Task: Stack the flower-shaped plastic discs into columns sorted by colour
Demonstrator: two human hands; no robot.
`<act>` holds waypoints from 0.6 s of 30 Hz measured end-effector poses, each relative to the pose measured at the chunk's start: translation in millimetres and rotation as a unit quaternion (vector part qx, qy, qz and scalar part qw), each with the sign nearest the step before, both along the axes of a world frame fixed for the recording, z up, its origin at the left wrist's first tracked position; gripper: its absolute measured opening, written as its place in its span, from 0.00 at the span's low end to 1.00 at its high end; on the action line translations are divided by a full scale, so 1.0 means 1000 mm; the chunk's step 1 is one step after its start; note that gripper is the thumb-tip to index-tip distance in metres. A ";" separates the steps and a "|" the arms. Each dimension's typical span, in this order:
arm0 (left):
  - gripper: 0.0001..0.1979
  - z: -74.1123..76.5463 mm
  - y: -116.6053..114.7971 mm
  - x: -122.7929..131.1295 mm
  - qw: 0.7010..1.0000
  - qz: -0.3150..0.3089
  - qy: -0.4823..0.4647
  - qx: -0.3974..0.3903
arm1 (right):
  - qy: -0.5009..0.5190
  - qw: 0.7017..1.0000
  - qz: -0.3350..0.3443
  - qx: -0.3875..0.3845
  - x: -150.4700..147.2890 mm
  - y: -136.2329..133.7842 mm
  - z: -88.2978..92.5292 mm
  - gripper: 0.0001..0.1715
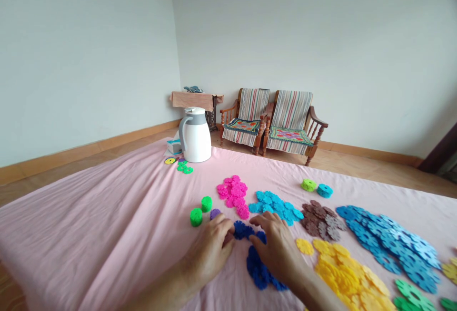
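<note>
Dark blue flower-shaped plastic discs [257,268] lie in a loose pile in front of me, with a few more dark blue discs [243,229] between my hands. My left hand [213,239] rests by their left side, its fingers curled in toward the thumb; what they hold, if anything, is hidden. Over the right part of the pile is my right hand [274,240], thumb and index finger apart beside the discs. A purple disc [214,213] shows just behind my left fingers, partly covered. Two bright green disc stacks [196,217] stand left of it.
Pink discs [233,191], light blue discs [274,205], brown discs [320,219], yellow discs [350,273] and mid-blue discs [392,242] lie in piles on the pink cloth [117,225]. A white jug [198,140] stands at the back. Beyond are two wooden chairs [290,116].
</note>
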State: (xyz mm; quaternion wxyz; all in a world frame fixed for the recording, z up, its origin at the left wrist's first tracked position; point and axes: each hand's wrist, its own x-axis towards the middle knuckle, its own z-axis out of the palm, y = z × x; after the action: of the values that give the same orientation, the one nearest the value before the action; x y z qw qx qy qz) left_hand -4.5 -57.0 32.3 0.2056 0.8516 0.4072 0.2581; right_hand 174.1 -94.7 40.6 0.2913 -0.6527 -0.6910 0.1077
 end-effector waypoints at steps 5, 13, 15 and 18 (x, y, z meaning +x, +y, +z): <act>0.09 -0.002 0.000 0.000 1.000 0.011 -0.011 0.018 | -0.012 1.000 -0.006 -0.009 0.000 0.000 0.000 0.08; 0.24 0.000 -0.002 0.000 0.998 -0.017 -0.059 -0.007 | 0.155 0.987 -0.015 -0.044 0.002 0.013 0.006 0.10; 0.27 0.000 -0.002 0.000 0.998 -0.023 -0.063 -0.011 | 0.176 0.984 -0.023 -0.037 -0.004 0.014 0.007 0.11; 0.30 0.000 -0.002 0.001 0.997 -0.023 -0.066 -0.011 | 0.182 0.982 -0.029 -0.033 -0.011 0.014 0.006 0.11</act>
State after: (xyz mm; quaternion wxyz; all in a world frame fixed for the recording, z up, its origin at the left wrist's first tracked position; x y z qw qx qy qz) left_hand -3.7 -58.8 32.4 0.2477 0.8394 0.3760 0.3044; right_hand 162.9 -80.8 46.7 0.3940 -0.6513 -0.6030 0.2387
